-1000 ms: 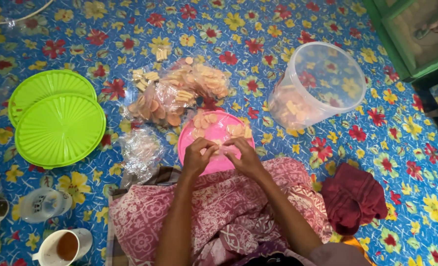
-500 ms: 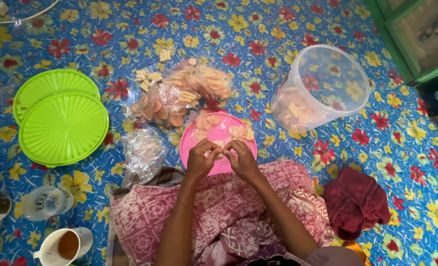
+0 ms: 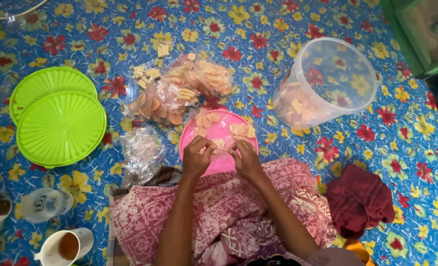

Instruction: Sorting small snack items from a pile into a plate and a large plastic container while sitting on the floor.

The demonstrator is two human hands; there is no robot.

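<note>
Little has shifted since the earlier frames: both hands stay together over the pink plate [image 3: 218, 138]. Left hand [image 3: 197, 157] and right hand [image 3: 244, 158] pinch a small clear wrapper [image 3: 221, 144] between curled fingertips, a narrow grip. Crackers lie on the plate's far half. At eleven o'clock sit clear bags of crackers [image 3: 179, 91]; at nine, green lids [image 3: 56, 123]; at two, a tipped clear tub [image 3: 327, 81].

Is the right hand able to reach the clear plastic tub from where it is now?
Probably yes: the right hand is over the pink lid, and only bare floral mat lies between it and the tub.
</note>
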